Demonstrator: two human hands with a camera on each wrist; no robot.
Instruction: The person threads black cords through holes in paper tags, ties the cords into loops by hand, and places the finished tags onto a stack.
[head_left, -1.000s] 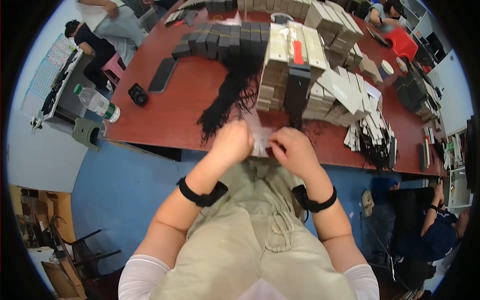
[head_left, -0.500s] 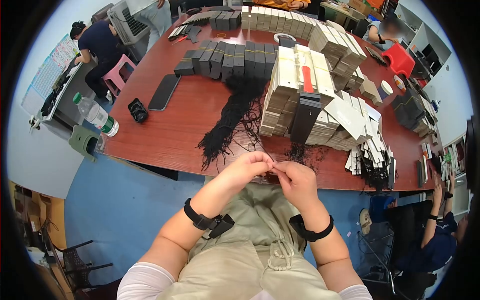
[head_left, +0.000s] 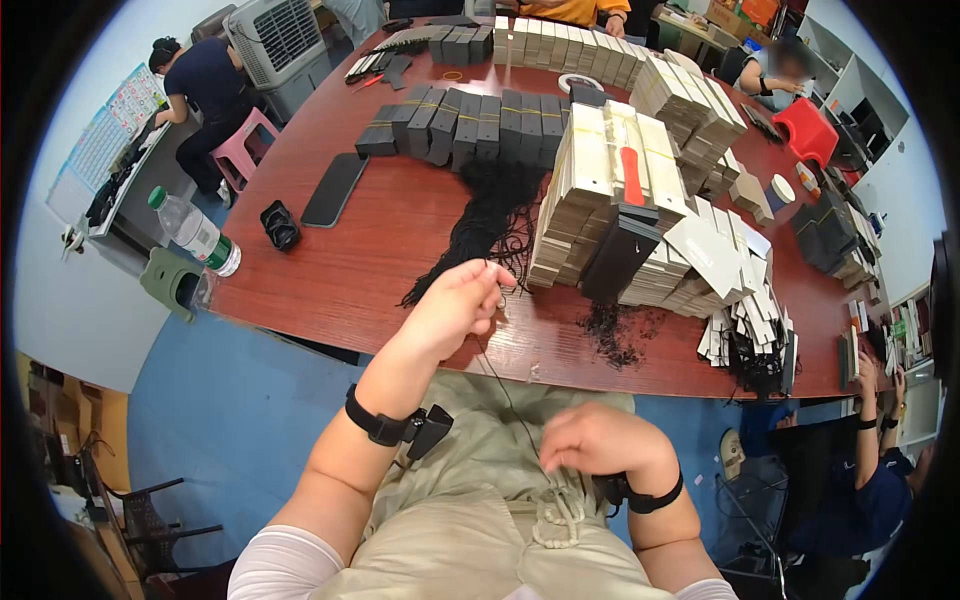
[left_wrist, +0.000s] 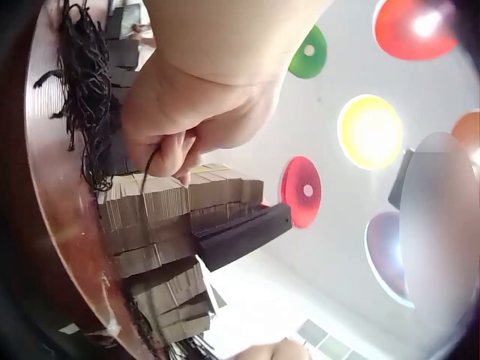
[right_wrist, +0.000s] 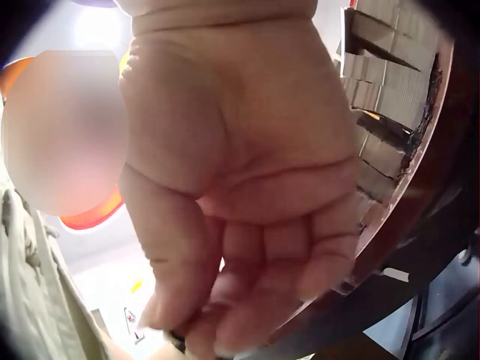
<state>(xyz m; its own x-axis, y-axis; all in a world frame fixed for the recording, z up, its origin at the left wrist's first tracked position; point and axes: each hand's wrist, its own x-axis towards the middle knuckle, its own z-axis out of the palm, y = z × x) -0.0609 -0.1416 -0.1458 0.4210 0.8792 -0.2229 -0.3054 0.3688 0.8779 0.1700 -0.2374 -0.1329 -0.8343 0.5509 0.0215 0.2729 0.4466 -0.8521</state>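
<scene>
My left hand (head_left: pixel 458 308) is at the near table edge and pinches a thin black cord (head_left: pixel 497 376). The cord runs slantwise down over the lap to my right hand (head_left: pixel 608 440), which is lower and nearer the body. In the right wrist view the thumb and forefinger of the right hand (right_wrist: pixel 247 195) meet on a dark bit of the cord (right_wrist: pixel 177 341). A heap of loose black cords (head_left: pixel 482 225) lies just beyond the left hand. Stacks of pale cards (head_left: pixel 580 190) stand to its right, with dark strips (head_left: pixel 622 255) leaning against them and a red tool (head_left: pixel 631 175) on top.
Black fibre scraps (head_left: pixel 612 335) lie before the stacks. Banded dark blocks (head_left: pixel 445 125) line the back. At the left are a phone (head_left: pixel 335 190), a small black object (head_left: pixel 280 226) and a water bottle (head_left: pixel 195 235). Corded pale strips (head_left: pixel 745 340) lie at the right edge.
Both hands were together at the table edge. Now they are apart: the left has moved up and left, the right down toward the lap, with the black cord stretched between them.
</scene>
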